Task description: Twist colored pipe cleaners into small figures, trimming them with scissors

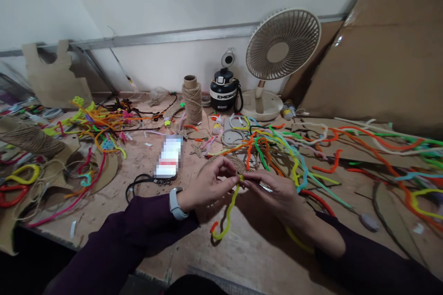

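A yellow pipe cleaner [229, 214] hangs from between my two hands, its lower end curled and tipped with orange. My left hand [212, 184] pinches it at a small yellow bunch [241, 178], thumb and fingertips pressed together. From the other side my right hand [273, 191] grips the same spot, its fingertips meeting those of the left. Something thin and silvery [266, 187] shows between the right fingers; I cannot make out what it is. Under the hands lies a coiled twine disc [226, 162], partly covered by them. Another yellow length [299, 239] shows below my right wrist.
Many coloured pipe cleaners [301, 161] spread over the right side, with another heap [100, 120] at left. A phone [169, 159], twine spool [192, 101], black bottle [223, 92] and fan [282, 50] stand or lie beyond. Scissors [22, 175] lie far left.
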`<state>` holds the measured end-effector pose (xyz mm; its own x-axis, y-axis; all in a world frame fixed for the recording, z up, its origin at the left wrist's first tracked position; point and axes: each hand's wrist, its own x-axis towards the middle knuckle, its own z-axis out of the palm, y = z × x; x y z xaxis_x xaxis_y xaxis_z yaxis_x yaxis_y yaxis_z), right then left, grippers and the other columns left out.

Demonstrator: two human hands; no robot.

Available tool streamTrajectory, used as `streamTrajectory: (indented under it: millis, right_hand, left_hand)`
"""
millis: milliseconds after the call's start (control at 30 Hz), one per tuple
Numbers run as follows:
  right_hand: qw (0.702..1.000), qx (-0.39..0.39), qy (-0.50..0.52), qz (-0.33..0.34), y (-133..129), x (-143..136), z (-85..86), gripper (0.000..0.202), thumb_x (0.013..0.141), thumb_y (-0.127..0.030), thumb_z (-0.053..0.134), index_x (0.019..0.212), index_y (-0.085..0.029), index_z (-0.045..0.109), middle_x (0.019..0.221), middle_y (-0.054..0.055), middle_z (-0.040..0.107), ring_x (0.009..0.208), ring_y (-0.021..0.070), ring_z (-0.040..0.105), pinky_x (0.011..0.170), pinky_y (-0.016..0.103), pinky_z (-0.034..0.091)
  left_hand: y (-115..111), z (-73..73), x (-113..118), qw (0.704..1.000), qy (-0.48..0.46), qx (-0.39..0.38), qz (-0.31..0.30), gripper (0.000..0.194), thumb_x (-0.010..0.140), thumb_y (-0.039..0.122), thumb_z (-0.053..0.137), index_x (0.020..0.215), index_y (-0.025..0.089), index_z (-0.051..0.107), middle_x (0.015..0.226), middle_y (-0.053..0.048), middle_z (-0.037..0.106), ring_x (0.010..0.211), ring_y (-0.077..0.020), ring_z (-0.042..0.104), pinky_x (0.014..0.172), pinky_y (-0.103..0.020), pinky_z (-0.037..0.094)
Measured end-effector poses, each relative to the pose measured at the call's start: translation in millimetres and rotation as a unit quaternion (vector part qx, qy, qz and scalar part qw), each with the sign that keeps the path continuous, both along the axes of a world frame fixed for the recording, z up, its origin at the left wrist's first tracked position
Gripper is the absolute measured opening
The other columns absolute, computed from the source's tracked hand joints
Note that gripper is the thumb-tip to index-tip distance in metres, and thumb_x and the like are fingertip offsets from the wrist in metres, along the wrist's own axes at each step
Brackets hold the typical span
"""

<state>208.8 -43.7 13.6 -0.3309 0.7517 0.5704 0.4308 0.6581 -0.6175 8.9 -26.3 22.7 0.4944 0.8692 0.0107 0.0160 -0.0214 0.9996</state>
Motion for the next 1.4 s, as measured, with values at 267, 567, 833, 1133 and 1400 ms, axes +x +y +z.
streamTrajectory:
  millis: [267, 567, 833, 1133, 1400]
  right_hand:
    - [0.998, 0.054, -0.004, 0.014, -2.7, -1.5, 2.7, 0.019, 0.089, -0.014, 0.057, 0.104, -0.022, 0.067, 0.083, 0.004, 0.073, 0.073, 0.0156, 0.069, 0.067, 0.027, 0.057]
    - [0.995, 0.091, -0.040, -0.008, -2.0, -1.9, -5.0, 0.021, 0.087, -0.011, 0.060, 0.104, -0.022, 0.066, 0.084, 0.003, 0.072, 0.074, 0.0153, 0.068, 0.068, 0.027, 0.056]
    - [0.996, 0.078, -0.020, -0.030, 1.3, 1.9, -2.6, 0.014, 0.087, -0.014, 0.061, 0.099, -0.019, 0.067, 0.082, 0.005, 0.072, 0.072, 0.0147, 0.068, 0.065, 0.025, 0.056]
    - [0.997, 0.065, -0.010, -0.031, 1.4, -1.6, -0.6, 0.012, 0.087, -0.014, 0.061, 0.096, -0.018, 0.068, 0.081, 0.005, 0.072, 0.070, 0.0149, 0.068, 0.064, 0.025, 0.056]
    - [1.000, 0.022, -0.002, -0.015, -1.8, -2.4, -2.8, 0.014, 0.086, -0.013, 0.062, 0.097, -0.018, 0.069, 0.083, 0.004, 0.072, 0.073, 0.0146, 0.069, 0.067, 0.025, 0.056]
  left_hand:
    - [-3.1, 7.9, 4.2, 0.993, -0.037, -0.108, 0.011, 0.031, 0.080, 0.036, 0.068, 0.095, 0.018, 0.049, 0.086, -0.004, 0.064, 0.076, -0.0140, 0.063, 0.059, -0.021, 0.049]
    - [1.0, 7.3, 5.0, 0.956, -0.058, -0.287, 0.032, 0.032, 0.072, 0.031, 0.074, 0.089, 0.016, 0.052, 0.077, -0.003, 0.063, 0.065, -0.0119, 0.063, 0.056, -0.021, 0.048]
    - [-0.6, 9.2, 4.6, 0.953, -0.087, -0.289, -0.013, 0.043, 0.065, 0.024, 0.079, 0.097, 0.016, 0.051, 0.092, -0.004, 0.061, 0.078, -0.0166, 0.066, 0.067, -0.033, 0.056]
    - [1.7, -1.0, 7.3, 0.996, 0.002, -0.083, 0.010, 0.027, 0.081, 0.032, 0.066, 0.098, 0.016, 0.053, 0.079, -0.001, 0.060, 0.068, -0.0102, 0.058, 0.061, -0.022, 0.047]
    - [8.2, -8.9, 2.4, 0.986, 0.052, -0.098, -0.124, 0.046, 0.096, 0.050, 0.026, 0.075, 0.016, 0.048, 0.059, 0.005, 0.038, 0.051, -0.0081, 0.031, 0.050, -0.023, 0.029]
